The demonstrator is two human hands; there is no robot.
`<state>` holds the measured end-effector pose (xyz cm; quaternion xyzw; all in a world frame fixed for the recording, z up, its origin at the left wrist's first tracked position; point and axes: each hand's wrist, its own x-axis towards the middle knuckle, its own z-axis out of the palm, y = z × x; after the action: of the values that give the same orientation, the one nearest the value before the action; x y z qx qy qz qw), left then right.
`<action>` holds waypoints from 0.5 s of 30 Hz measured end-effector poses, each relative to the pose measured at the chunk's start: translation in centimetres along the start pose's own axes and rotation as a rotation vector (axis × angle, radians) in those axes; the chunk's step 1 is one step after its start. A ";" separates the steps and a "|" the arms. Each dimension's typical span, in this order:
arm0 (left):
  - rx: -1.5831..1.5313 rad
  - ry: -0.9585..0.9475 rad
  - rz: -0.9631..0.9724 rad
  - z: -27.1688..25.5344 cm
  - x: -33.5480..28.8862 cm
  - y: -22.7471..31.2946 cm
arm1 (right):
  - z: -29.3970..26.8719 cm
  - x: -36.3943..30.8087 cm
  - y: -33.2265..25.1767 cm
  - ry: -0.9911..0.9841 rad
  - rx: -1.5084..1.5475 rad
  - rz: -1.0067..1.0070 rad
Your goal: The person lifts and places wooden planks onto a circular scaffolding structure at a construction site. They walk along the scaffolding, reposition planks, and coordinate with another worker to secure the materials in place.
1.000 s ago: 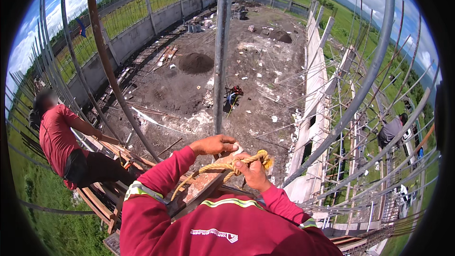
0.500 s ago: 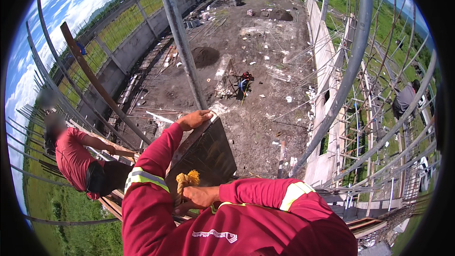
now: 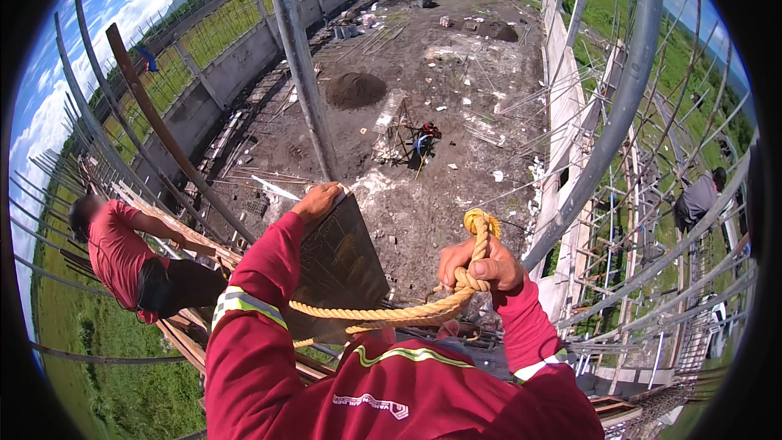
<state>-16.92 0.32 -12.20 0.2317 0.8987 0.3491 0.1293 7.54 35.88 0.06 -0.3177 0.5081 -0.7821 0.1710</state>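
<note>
My left hand [image 3: 318,202] is closed over the upper corner of a dark, flat panel [image 3: 346,265], which stands tilted in front of me. Out to the right, my right hand [image 3: 489,267] grips a thick yellow rope [image 3: 407,314] at a knot. A looped, knotted end of the rope rises above that fist. From the fist, two strands run left across the lower part of the panel, toward my left arm. Where they lead beyond the panel is hidden by my sleeve.
A grey metal pole [image 3: 300,65] rises behind the panel; a bent pipe [image 3: 607,130] crosses at right. A co-worker in a red shirt [image 3: 122,244] stands at left near wooden planks. Another person [image 3: 702,198] is at far right among bars. Far below lies dirt ground with a soil pile [image 3: 356,90].
My right hand has moved from beside the panel, near my chest, out to the right, drawing the rope along. My left hand has stayed on the panel's corner, slightly further left.
</note>
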 end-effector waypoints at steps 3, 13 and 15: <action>-0.053 -0.059 -0.044 0.5 0.8 0.6 | 1.4 -2.0 -5.0 0.147 -0.194 -0.175; -0.006 -0.182 -0.058 3.1 3.2 4.0 | 9.3 4.8 5.0 -0.157 -0.231 0.295; 0.040 -0.178 -0.081 2.1 3.6 3.4 | 13.3 7.2 11.0 -0.339 -0.247 0.824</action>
<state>-18.10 5.56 -11.62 0.2277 0.8992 0.3035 0.2177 10.56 17.80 -3.81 -0.2309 0.6464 -0.5195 0.5090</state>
